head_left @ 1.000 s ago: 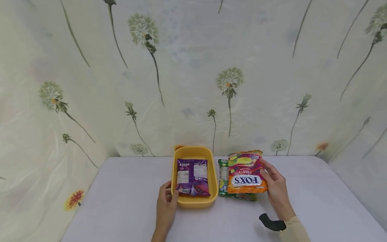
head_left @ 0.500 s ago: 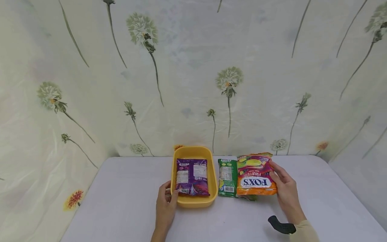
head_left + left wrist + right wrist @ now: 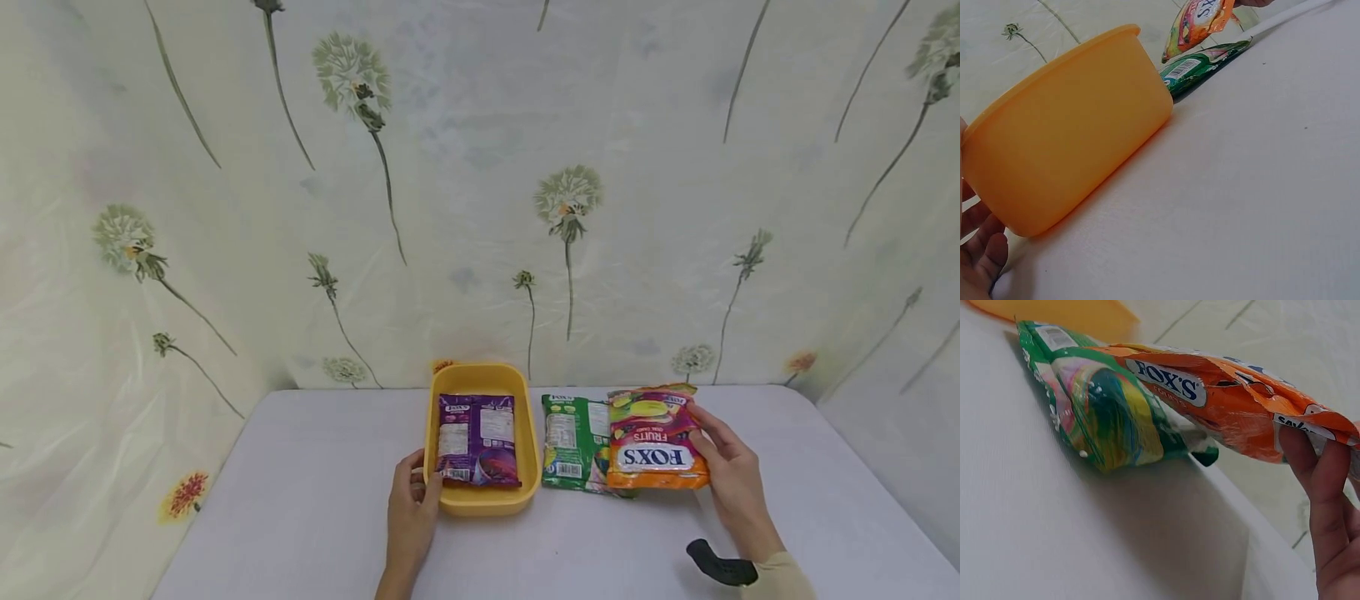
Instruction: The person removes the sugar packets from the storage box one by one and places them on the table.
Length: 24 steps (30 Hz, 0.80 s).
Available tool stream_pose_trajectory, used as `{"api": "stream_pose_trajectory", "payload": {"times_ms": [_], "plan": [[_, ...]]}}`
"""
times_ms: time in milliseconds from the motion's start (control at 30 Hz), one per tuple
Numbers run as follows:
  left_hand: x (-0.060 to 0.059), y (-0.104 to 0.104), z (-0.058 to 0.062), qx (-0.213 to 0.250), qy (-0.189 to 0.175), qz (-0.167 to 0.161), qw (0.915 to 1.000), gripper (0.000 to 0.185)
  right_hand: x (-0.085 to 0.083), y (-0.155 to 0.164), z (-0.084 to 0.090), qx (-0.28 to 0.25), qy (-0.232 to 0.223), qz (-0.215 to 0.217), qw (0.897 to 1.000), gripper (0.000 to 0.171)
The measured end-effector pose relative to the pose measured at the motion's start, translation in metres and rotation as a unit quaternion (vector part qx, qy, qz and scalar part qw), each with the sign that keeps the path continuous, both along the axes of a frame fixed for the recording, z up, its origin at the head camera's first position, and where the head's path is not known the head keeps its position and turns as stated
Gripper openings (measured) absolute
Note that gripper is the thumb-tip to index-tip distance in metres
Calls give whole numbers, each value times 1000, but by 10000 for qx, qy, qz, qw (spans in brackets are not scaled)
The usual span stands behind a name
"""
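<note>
My left hand point(image 3: 412, 508) holds the left wall of a yellow plastic tub point(image 3: 480, 377), thumb at the rim and fingers along the outside. Flat in the tub lies a purple candy bag point(image 3: 480, 440). With my right hand point(image 3: 735, 479) I grip the right edge of an orange and pink FOX'S Fruits candy bag point(image 3: 652, 433), its lettering upside down in the head view. This bag is held above the table and covers the right part of a green candy bag point(image 3: 567, 442). In the right wrist view, fingers point(image 3: 1329, 469) support the orange bag point(image 3: 1235, 400) from below.
A white-covered table point(image 3: 315, 467) carries everything, with a dandelion-patterned sheet point(image 3: 465, 208) rising behind its back edge. The green bag lies just right of the tub. A black band point(image 3: 720, 562) hangs by the right wrist.
My right hand has moved to the right with the orange candy bag, uncovering more of the green bag beneath. The left hand, tub and purple bag have stayed put.
</note>
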State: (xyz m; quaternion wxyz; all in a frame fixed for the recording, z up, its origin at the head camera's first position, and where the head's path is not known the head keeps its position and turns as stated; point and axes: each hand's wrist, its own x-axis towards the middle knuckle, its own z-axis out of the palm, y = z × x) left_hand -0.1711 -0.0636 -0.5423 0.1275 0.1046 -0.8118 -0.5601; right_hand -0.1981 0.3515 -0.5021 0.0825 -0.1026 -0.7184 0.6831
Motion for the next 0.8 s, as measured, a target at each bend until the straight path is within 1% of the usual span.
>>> {"api": "stream_pose_trajectory", "payload": {"times_ms": [67, 200, 300, 500, 667, 800], "plan": [[0, 0, -1, -7, 0, 7, 10000, 40, 0, 4, -1, 21, 23, -41, 10000, 53], [0, 0, -1, 6, -6, -7, 10000, 41, 0, 12, -5, -138, 83, -71, 9998, 54], [0, 0, -1, -2, -15, -27, 10000, 41, 1, 17, -6, -165, 44, -114, 9998, 54], [1, 0, 0, 43, 48, -31, 10000, 41, 0, 25, -6, -76, -200, -233, 9995, 54], [1, -1, 1, 90, 63, -64, 9999, 41, 0, 30, -9, 22, -298, -307, 9991, 53], [1, 0, 1, 73, 57, -29, 10000, 41, -2, 32, -14, 156, -334, -247, 9990, 52]]}}
